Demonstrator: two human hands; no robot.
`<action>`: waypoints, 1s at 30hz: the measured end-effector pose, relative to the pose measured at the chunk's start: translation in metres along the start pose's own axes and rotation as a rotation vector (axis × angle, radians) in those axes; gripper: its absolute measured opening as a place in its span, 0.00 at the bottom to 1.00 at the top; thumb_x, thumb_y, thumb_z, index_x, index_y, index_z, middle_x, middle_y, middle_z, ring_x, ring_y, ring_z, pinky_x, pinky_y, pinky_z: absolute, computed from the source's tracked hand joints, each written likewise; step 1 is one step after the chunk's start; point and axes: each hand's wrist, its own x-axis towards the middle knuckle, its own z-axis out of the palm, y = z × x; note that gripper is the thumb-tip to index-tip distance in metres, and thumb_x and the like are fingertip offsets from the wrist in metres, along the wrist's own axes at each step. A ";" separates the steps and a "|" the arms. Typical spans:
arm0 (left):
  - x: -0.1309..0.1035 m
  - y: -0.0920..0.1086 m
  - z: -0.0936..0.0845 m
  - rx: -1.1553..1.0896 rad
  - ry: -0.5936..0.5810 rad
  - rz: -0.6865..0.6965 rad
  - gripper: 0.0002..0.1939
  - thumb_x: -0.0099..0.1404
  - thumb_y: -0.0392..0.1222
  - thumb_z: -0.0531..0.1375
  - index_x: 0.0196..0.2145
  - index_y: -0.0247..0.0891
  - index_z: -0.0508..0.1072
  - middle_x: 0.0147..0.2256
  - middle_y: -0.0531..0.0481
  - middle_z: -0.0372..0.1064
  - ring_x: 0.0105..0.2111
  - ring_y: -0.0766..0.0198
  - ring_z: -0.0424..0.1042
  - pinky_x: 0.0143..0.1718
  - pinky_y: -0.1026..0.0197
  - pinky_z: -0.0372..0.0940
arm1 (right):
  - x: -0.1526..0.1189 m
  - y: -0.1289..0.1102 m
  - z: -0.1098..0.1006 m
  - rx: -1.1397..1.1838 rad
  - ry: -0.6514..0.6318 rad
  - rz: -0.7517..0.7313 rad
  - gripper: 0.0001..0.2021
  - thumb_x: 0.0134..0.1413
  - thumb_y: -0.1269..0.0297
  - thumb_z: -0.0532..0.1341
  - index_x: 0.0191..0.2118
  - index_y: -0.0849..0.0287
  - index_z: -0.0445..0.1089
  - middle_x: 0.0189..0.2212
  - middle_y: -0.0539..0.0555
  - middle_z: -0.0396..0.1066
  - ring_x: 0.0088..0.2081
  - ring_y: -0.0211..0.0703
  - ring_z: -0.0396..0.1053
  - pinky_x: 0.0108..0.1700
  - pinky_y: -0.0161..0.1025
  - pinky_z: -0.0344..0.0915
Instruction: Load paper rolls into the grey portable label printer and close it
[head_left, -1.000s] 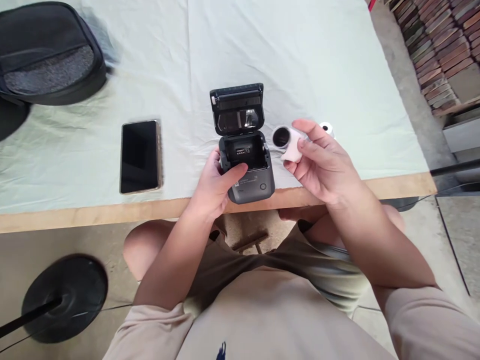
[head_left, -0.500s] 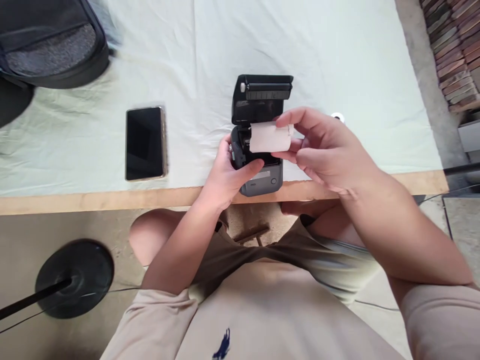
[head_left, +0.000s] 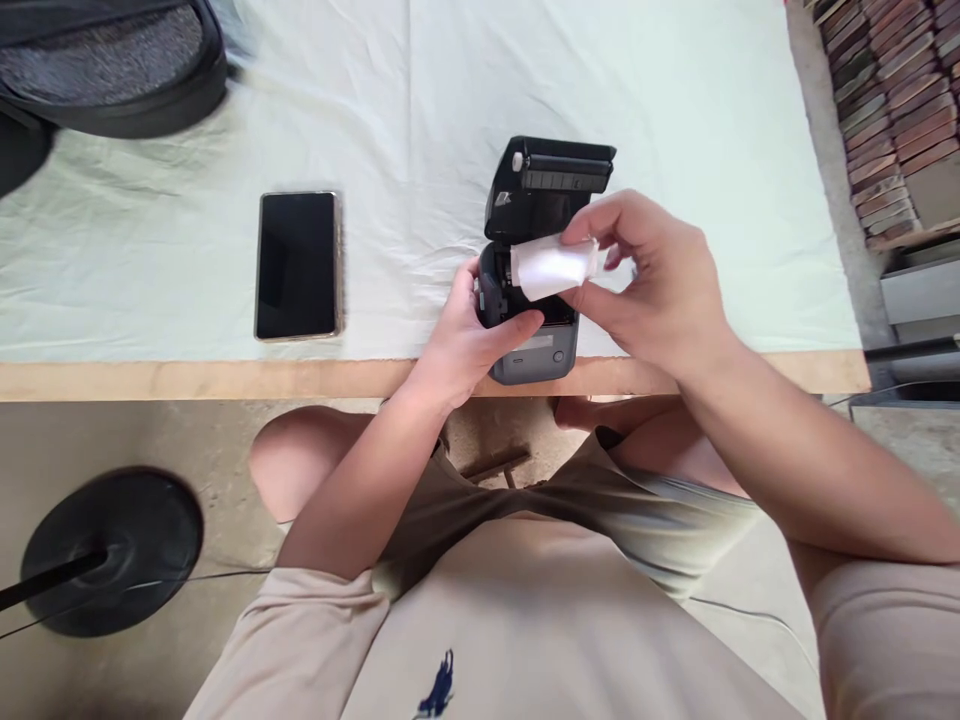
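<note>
A small dark grey printer point(head_left: 536, 360) stands at the table's front edge with its black lid point(head_left: 551, 185) raised. My left hand point(head_left: 480, 340) grips the printer's left side, the thumb lying over its front rim. Between the thumb and fingers of my right hand point(head_left: 645, 280) is a white paper roll point(head_left: 553, 268). The roll is slightly tilted over the printer's open compartment, whose inside it partly hides.
A phone with a dark screen point(head_left: 297, 266) lies on the pale cloth point(head_left: 420, 120) at the left. A black bag point(head_left: 142, 90) is at the upper left. The table's wooden edge point(head_left: 187, 380) runs in front of me. Below left is a round black stand base point(head_left: 120, 550).
My right hand has turned the paper roll, which now tilts down to the left end of the compartment. The camera view has shifted a little. My left hand keeps its hold on the printer.
</note>
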 end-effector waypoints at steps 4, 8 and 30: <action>0.001 0.001 -0.003 -0.032 -0.001 -0.022 0.41 0.48 0.47 0.80 0.55 0.45 0.65 0.55 0.47 0.77 0.63 0.45 0.77 0.57 0.52 0.77 | -0.001 0.016 0.011 -0.193 0.011 -0.136 0.13 0.56 0.71 0.68 0.46 0.49 0.75 0.48 0.54 0.83 0.54 0.59 0.78 0.61 0.61 0.69; 0.001 0.004 -0.002 -0.052 -0.011 -0.020 0.40 0.47 0.43 0.79 0.53 0.45 0.65 0.52 0.48 0.78 0.60 0.47 0.79 0.53 0.53 0.77 | -0.004 0.019 0.016 -0.314 -0.001 -0.140 0.12 0.56 0.68 0.69 0.46 0.51 0.74 0.48 0.55 0.83 0.58 0.66 0.78 0.62 0.64 0.65; -0.001 0.013 -0.004 -0.202 -0.056 -0.107 0.20 0.60 0.52 0.72 0.48 0.49 0.75 0.42 0.53 0.82 0.53 0.44 0.83 0.50 0.44 0.81 | -0.017 0.009 -0.001 -0.462 -0.076 -0.386 0.15 0.78 0.57 0.56 0.45 0.42 0.82 0.42 0.49 0.87 0.55 0.56 0.80 0.54 0.58 0.66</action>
